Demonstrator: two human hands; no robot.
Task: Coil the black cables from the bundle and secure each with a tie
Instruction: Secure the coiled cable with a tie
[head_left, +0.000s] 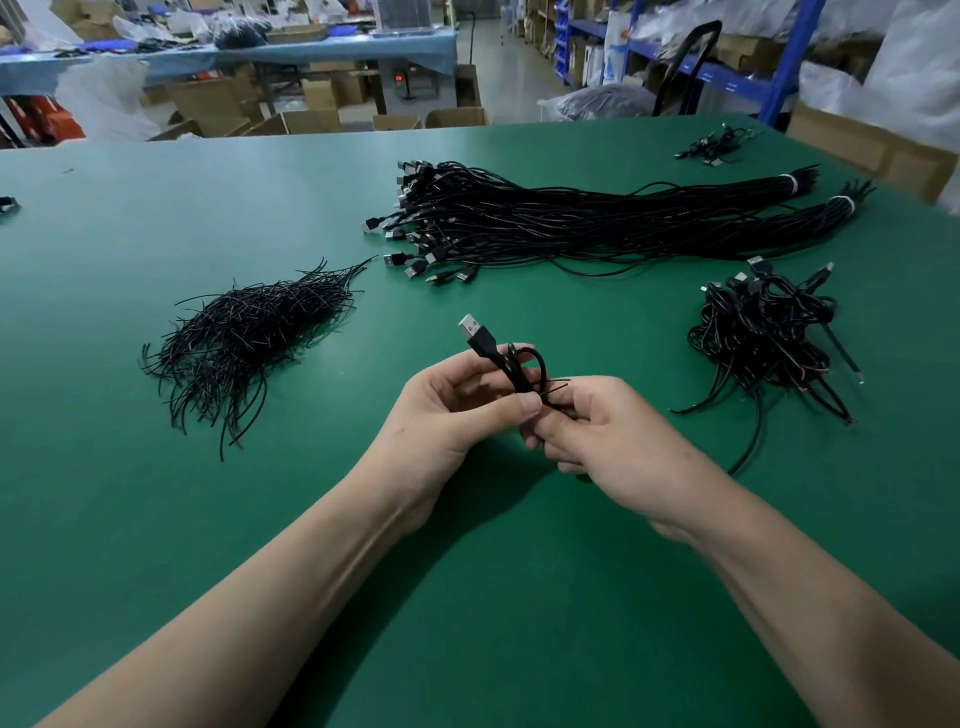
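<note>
Your coiled cable (521, 370) sits above the green table (156, 519), plug (474, 331) up. Your left hand (452, 415) grips it. Your right hand (613, 436) pinches the tie (557, 385), mostly hidden by your fingers. The bundle (597, 223) lies beyond.

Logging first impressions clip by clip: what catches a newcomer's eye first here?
First the two hands at centre: the left hand grips a coiled USB cable, plug up, while the right hand pinches a thin tie around it. Behind lies the long bundle of black cables on the green table, with a loose pile of ties to the left and a heap of coiled cables to the right.
</note>
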